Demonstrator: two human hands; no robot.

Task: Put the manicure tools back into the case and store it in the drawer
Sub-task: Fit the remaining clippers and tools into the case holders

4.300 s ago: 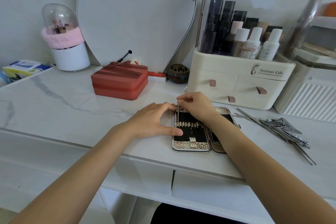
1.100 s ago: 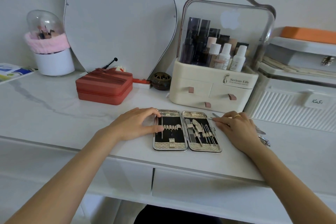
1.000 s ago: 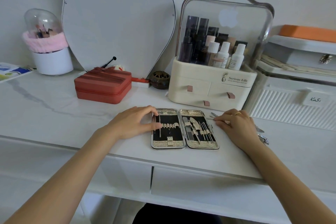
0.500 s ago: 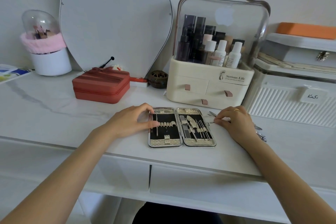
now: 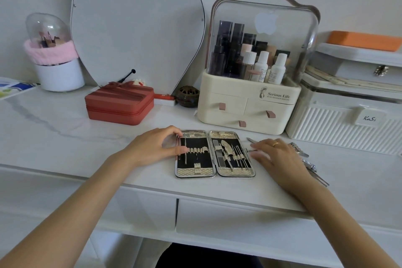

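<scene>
Far left on the white desk (image 5: 54, 128), a white cup (image 5: 59, 76) with a pink band and a clear dome stands by the wall, and some coloured paper (image 5: 13, 88) lies at the edge. Next comes a red zip box (image 5: 119, 102), shut, in front of the mirror (image 5: 134, 17), with a small dark pot (image 5: 187, 96) just beside it

Now the action: the left hand (image 5: 152, 148) rests against the left edge of the open case (image 5: 214, 154), fingers loosely curved, thumb laid onto the left half and fingertips on the upper left corner, steadying it rather than pinching anything. The case lies flat and open near the front of the desk; its left half holds a single thin tool (image 5: 185, 150) in the strap loops, while its right half is packed with tools (image 5: 230, 153)

Behind the case stands a cream organiser (image 5: 248, 106) with three small drawers and bottles under a clear lid

The right hand (image 5: 278, 156) lies just to the right of the case, fingers curled onto a thin metal tool (image 5: 252, 139) whose tip pokes out towards the case; the exact pinch is hidden under the fingers. Loose tools (image 5: 309, 165) lie beside and beneath that hand. Far right, a ribbed white box (image 5: 348, 128) stands with another box stacked above

Below the desk edge, the drawer (image 5: 228, 220) is closed
</scene>
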